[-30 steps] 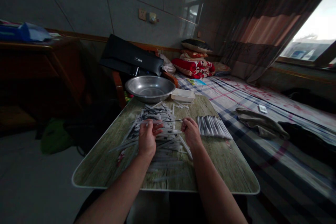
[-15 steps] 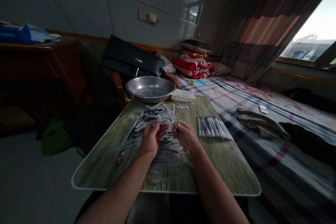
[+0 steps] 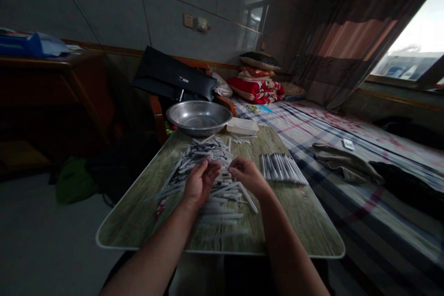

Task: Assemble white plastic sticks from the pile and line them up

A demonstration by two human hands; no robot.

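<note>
In my head view, I have the left hand (image 3: 201,184) half-curled over the loose pale sticks (image 3: 210,150) mid-table, and the right hand (image 3: 249,176) just beside it, fingertips bunched. I can't tell whether either pinches anything. A neat row of sticks (image 3: 282,169) lies near the right edge of the table (image 3: 135,226). I'd worry that my right forearm, swinging wide, could scatter that row, or that a slack pinch could drop a slim stick into the pile.

One table (image 3: 138,222), one basin (image 3: 199,116), one tray (image 3: 242,126), apparently dozens of slim sticks (image 3: 282,169) (some blurred)
</note>
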